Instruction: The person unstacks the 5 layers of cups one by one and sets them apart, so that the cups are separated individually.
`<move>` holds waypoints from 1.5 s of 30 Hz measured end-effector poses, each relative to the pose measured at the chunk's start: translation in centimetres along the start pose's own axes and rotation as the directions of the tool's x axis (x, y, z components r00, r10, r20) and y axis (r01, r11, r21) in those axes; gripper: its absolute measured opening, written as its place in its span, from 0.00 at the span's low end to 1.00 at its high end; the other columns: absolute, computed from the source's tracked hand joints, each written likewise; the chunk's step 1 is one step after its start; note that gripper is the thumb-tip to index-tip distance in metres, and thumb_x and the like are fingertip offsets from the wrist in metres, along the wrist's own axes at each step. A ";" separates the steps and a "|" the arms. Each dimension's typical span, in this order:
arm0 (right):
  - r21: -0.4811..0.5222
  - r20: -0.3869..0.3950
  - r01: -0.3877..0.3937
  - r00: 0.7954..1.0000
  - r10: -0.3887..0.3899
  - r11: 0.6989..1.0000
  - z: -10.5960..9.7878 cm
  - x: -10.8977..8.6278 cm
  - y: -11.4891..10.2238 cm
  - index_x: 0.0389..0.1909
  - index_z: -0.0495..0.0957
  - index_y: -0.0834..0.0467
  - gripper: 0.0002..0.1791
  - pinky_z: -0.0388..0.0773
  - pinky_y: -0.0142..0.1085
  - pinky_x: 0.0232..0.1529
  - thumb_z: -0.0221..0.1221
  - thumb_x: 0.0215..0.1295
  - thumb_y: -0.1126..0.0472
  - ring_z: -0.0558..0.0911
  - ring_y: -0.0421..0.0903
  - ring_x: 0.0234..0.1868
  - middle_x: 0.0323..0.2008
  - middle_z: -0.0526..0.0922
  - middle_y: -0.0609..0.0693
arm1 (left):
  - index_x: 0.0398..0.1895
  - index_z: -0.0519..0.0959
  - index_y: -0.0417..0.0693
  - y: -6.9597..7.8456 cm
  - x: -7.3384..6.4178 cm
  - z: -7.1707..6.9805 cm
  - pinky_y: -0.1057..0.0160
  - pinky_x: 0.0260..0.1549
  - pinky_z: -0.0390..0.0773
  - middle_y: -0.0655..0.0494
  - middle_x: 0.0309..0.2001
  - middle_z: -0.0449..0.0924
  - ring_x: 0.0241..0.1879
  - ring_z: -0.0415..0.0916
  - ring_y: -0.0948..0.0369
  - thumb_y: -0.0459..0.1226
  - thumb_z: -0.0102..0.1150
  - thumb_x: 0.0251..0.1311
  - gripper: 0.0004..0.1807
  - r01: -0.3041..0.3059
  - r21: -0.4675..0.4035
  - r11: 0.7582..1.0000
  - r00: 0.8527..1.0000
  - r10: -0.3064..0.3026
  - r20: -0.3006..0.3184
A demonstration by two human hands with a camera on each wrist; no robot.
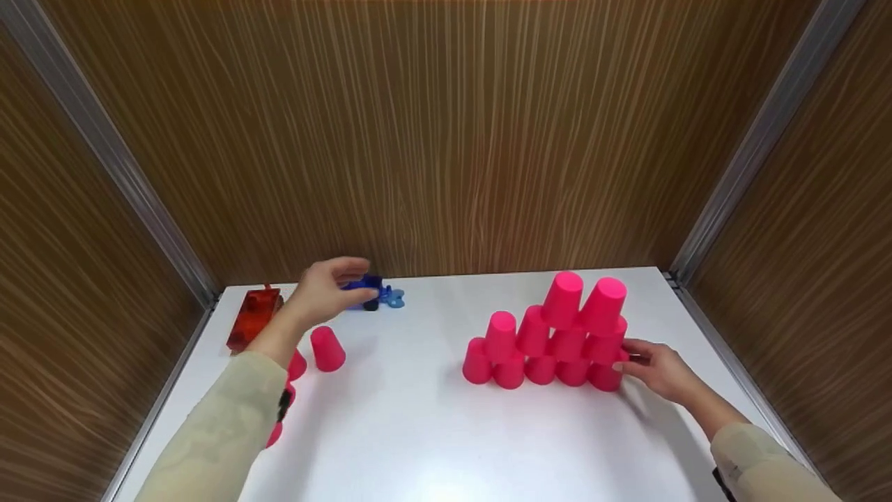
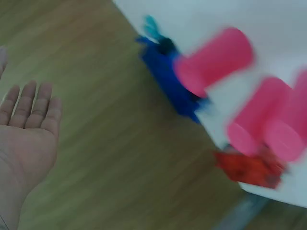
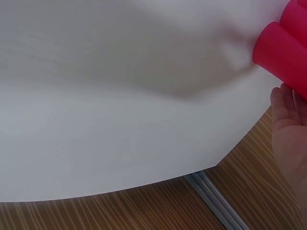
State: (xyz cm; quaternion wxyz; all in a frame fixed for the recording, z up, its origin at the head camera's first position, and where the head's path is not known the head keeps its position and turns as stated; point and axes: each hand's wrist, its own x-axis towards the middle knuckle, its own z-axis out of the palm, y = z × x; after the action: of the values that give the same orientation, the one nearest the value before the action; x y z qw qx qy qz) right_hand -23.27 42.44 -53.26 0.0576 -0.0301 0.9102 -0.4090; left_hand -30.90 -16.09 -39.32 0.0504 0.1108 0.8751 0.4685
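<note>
Pink cups stand upside down in a stepped stack on the right side of the white table, with two cups on the highest level. At the stack's right end is my right hand, its fingertips right at the end cups. The right wrist view shows its fingers extended along a pink cup. My left hand is raised over the back left, holding nothing, its fingers spread from the thumb. Below it one loose pink cup stands upside down; other cups are partly hidden by the left forearm.
A blue toy lies by the back edge, partly behind the left hand. Near the back left corner sits a red translucent object. Wood-grain panels with grey metal corner strips enclose the table.
</note>
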 end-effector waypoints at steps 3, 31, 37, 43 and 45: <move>0.000 0.004 0.005 1.000 -0.005 1.000 0.0 0.1 -0.1 0.73 0.70 0.70 0.36 0.85 0.44 0.57 0.69 0.73 0.55 0.82 0.66 0.62 0.64 0.80 0.68 | 0.73 0.75 0.49 2.5 1.1 2.0 0.50 0.67 0.77 0.51 0.70 0.77 0.71 0.73 0.50 0.45 0.75 0.65 0.34 -0.078 -0.013 0.997 0.997 0.078 0.010; 0.010 -0.005 0.000 1.000 0.000 1.000 0.2 -0.5 -0.6 0.73 0.70 0.70 0.36 0.86 0.39 0.54 0.69 0.72 0.56 0.82 0.66 0.61 0.64 0.80 0.68 | 0.75 0.75 0.59 14.1 4.3 19.9 0.61 0.52 0.85 0.61 0.68 0.77 0.67 0.73 0.59 0.48 0.76 0.62 0.37 -0.214 -0.092 0.973 0.953 0.228 0.197; 0.017 -0.004 -0.011 1.000 0.011 1.000 0.2 -0.6 -0.8 0.73 0.70 0.70 0.35 0.86 0.40 0.55 0.69 0.73 0.56 0.82 0.66 0.62 0.64 0.80 0.68 | 0.75 0.74 0.61 14.8 4.3 21.3 0.62 0.51 0.85 0.63 0.68 0.76 0.67 0.73 0.60 0.48 0.77 0.61 0.38 -0.200 -0.094 0.975 0.956 0.216 0.198; 0.021 0.000 -0.013 1.000 0.013 1.000 0.4 -0.6 -0.9 0.73 0.70 0.70 0.35 0.85 0.40 0.56 0.69 0.73 0.57 0.82 0.66 0.62 0.64 0.80 0.68 | 0.76 0.74 0.59 14.7 4.5 22.4 0.62 0.52 0.84 0.63 0.67 0.77 0.66 0.74 0.59 0.47 0.76 0.63 0.38 -0.190 -0.128 0.973 0.959 0.212 0.189; 0.028 -0.002 0.001 1.000 -0.001 1.000 0.4 -0.6 -0.9 0.73 0.70 0.71 0.35 0.86 0.40 0.55 0.69 0.73 0.58 0.83 0.66 0.61 0.63 0.81 0.68 | 0.76 0.74 0.58 14.6 4.5 22.7 0.62 0.52 0.84 0.63 0.66 0.78 0.65 0.74 0.59 0.46 0.76 0.63 0.37 -0.191 -0.141 0.971 0.959 0.215 0.184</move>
State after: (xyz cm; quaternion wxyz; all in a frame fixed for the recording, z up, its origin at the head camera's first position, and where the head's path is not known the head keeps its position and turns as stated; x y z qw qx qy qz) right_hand -22.56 41.62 -52.82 0.0571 -0.0294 0.9044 -0.4219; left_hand -28.80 11.18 -39.69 0.0953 0.2429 0.8196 0.5102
